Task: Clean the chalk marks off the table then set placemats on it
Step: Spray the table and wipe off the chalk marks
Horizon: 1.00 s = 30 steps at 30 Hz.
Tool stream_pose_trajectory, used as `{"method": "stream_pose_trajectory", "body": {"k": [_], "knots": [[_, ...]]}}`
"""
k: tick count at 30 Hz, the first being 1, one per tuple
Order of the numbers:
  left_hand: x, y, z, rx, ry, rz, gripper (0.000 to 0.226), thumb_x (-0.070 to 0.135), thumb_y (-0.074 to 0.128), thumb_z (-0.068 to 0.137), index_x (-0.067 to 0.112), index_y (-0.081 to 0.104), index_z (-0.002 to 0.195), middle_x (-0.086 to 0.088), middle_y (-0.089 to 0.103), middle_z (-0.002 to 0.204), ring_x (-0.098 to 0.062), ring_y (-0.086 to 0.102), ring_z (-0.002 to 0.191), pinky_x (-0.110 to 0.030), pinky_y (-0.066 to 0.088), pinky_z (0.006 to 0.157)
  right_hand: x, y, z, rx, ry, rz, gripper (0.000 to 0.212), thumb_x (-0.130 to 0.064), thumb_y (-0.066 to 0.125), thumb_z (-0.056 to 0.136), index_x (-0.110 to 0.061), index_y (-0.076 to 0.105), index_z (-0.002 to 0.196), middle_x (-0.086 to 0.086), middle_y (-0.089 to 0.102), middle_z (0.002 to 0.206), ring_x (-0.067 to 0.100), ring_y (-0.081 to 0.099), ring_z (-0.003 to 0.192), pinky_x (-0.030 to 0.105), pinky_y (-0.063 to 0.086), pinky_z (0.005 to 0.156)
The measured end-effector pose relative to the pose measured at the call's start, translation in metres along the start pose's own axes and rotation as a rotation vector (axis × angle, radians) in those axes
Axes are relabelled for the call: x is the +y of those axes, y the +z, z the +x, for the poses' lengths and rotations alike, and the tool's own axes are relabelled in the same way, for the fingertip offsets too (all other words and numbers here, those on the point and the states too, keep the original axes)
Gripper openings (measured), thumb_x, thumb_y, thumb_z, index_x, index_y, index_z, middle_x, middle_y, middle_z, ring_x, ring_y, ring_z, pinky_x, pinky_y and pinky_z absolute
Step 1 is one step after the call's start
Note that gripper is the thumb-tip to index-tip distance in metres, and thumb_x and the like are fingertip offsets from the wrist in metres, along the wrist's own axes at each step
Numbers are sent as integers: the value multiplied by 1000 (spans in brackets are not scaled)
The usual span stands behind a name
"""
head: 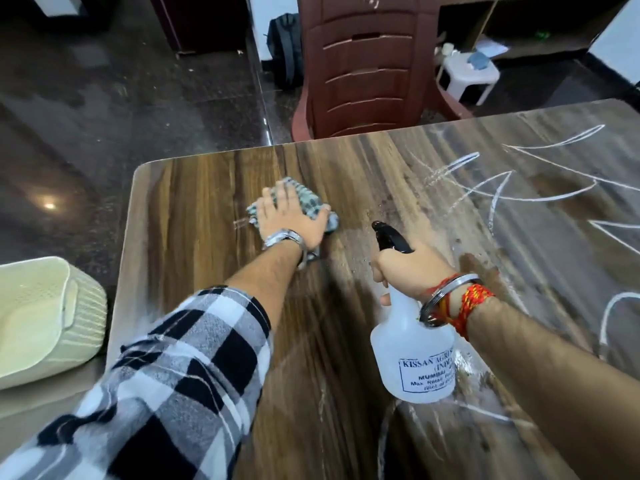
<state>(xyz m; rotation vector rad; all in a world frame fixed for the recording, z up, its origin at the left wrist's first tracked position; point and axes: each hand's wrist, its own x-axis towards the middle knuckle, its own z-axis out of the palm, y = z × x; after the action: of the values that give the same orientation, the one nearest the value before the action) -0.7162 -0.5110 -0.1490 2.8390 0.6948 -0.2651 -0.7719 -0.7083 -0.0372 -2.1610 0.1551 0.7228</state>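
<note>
Wiping is under way: the left hand (292, 216) presses flat on a checked green cloth (304, 200) at frame centre, while the right hand (403, 268) grips a translucent white plastic spray bottle (412, 362). White chalk marks (519, 188) (upper right) probably need spraying next.

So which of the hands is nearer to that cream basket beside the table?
Left. The left hand presses a cloth on the table, right of the basket; the right hand grips the spray bottle farther right still.
</note>
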Motion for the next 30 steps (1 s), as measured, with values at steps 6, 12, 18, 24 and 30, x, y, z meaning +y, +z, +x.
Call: {"method": "stream_pose_trajectory", "body": {"k": [6, 12, 18, 24, 30], "knots": [[-116, -6, -60, 27, -360, -59, 106, 84, 11, 79, 11, 0, 155, -6, -6, 163, -32, -8, 148, -46, -2, 119, 11, 15, -34, -54, -74, -21, 8, -9, 55, 80, -5, 59, 75, 10, 58, 72, 24, 65, 55, 13, 44, 37], [-171, 7, -148, 47, -536, -89, 112, 89, 6, 72, 14, 2, 155, -5, -3, 163, -33, -3, 148, -48, -1, 119, 13, 36, -66, -98, -152, -48, 16, -19, 53, 71, -8, 63, 78, 11, 65, 75, 33, 70, 72, 27, 60, 60], [-123, 15, -181, 22, -426, -43, 107, 86, 7, 76, 14, 2, 155, -8, 0, 163, -38, -6, 147, -52, -3, 117, 32, 39, -121, -75, -178, -39, 8, -17, 58, 67, -9, 61, 65, 11, 64, 69, 36, 71, 68, 55, 62, 71], [-5, 53, -266, -10, 176, -10, 98, 69, 8, 72, 17, 8, 155, -5, 4, 163, -35, -5, 148, -50, -5, 118, 61, 36, -159, 84, -196, -106, 16, -14, 58, 69, -3, 56, 56, 5, 52, 55, 20, 53, 49, 37, 50, 46], [-20, 56, -319, -9, 62, -85, 104, 73, 10, 69, 16, 10, 155, -3, 6, 163, -30, -3, 148, -46, -4, 119, 72, 46, -188, 102, -183, -156, 16, -13, 59, 71, -9, 56, 55, 2, 50, 53, 26, 56, 54, 29, 47, 52]]}}
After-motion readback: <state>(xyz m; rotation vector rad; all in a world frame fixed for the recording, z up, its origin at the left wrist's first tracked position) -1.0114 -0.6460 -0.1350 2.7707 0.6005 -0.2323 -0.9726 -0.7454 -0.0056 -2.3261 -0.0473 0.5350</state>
